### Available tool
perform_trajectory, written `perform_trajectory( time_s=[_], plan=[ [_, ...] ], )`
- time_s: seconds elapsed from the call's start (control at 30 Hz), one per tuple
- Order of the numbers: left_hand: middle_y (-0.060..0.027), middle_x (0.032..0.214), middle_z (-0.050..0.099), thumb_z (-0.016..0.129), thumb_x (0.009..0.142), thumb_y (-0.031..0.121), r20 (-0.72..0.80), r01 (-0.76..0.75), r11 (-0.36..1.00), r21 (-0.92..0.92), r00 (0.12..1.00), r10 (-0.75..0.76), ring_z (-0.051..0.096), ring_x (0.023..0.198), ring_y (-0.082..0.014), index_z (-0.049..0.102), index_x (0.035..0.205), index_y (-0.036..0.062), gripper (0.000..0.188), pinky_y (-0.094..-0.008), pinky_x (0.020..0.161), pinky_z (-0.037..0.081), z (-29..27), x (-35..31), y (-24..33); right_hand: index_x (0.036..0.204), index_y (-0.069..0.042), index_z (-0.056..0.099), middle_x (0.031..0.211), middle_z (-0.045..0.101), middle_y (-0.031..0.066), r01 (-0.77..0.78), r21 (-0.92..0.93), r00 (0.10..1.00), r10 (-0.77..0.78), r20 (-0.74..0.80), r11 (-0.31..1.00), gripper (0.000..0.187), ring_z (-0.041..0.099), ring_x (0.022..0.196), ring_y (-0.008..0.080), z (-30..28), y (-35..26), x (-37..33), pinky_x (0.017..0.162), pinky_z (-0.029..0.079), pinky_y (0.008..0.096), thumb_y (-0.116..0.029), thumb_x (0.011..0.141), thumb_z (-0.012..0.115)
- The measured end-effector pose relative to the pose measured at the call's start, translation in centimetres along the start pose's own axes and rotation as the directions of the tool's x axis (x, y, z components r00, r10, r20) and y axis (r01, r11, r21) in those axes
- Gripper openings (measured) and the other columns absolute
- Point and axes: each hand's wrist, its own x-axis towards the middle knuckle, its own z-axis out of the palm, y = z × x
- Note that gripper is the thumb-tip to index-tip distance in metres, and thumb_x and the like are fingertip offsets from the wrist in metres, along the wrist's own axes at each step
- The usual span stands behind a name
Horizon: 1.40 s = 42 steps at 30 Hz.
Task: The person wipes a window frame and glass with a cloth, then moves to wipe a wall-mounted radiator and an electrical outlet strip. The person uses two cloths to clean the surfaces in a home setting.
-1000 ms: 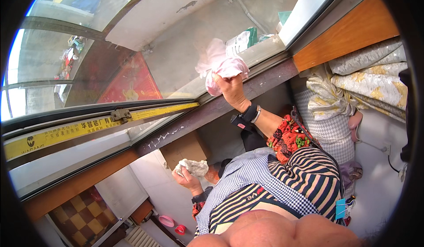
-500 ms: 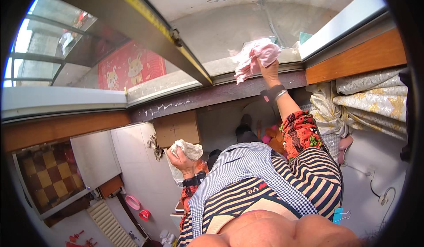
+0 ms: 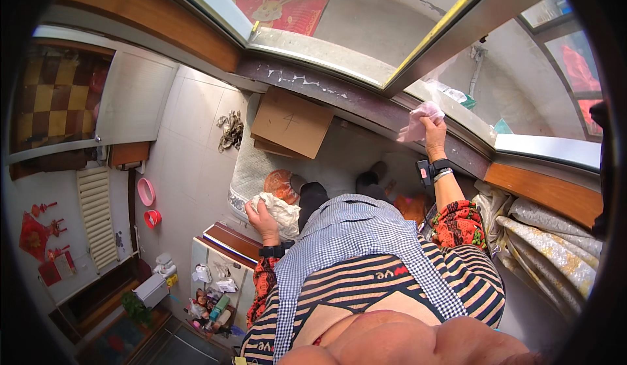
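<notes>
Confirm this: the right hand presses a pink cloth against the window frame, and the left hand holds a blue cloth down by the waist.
Not quite. The head view shows the left hand holding a white cloth, not a blue one. The rest stands: the right hand presses a pink cloth against the window frame.

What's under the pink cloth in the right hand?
The right hand presses the pink cloth against the dark window sill, beside the window frame. The patch of sill directly beneath the cloth is covered.
</notes>
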Motion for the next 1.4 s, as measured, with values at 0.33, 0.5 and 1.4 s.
perform_trajectory(
  time_s=[0.33, 0.5, 1.4],
  plan=[
    [-0.0152, 0.095, 0.063, 0.055, 0.094, 0.02, -0.168, 0.254, 0.961, -0.113, 0.948, -0.27, 0.059, 0.087, -0.0266, 0.058, 0.105, -0.0043, 0.027, -0.0383, 0.082, 0.046, -7.0, -0.8, -9.5, 0.102, -0.003, 0.067, 0.093, 0.068, 0.0037, -0.191, 0.225, 0.958, 0.132, 0.256, 0.955, 0.022, 0.064, 0.087, 0.0163, 11.4, -0.8, -2.8, 0.079, 0.051, 0.0292, -0.005, 0.08, 0.069],
    [-0.0124, 0.088, 0.063, 0.056, 0.094, 0.017, -0.26, 0.295, 0.947, -0.126, 0.912, -0.318, 0.059, 0.083, -0.0252, 0.058, 0.095, -0.0028, 0.02, -0.0375, 0.079, 0.047, -11.1, -0.2, -13.7, 0.105, -0.002, 0.068, 0.098, 0.068, 0.0031, -0.213, 0.252, 0.951, 0.14, 0.277, 0.944, 0.025, 0.063, 0.09, 0.0163, 16.0, -0.1, -3.8, 0.081, 0.049, 0.0284, -0.005, 0.08, 0.068],
    [-0.01, 0.095, 0.062, 0.056, 0.094, 0.017, -0.435, 0.491, 0.837, -0.243, 0.716, -0.546, 0.058, 0.082, -0.0188, 0.056, 0.101, -0.003, 0.021, -0.0344, 0.075, 0.048, -22.0, -1.9, -21.2, 0.104, -0.002, 0.067, 0.097, 0.067, 0.007, -0.291, -0.057, 0.9, 0.294, 0.322, 0.955, 0.03, 0.063, 0.09, 0.0217, 28.8, 1.6, -7.5, 0.083, 0.052, 0.0347, -0.016, 0.078, 0.066]
  ],
)
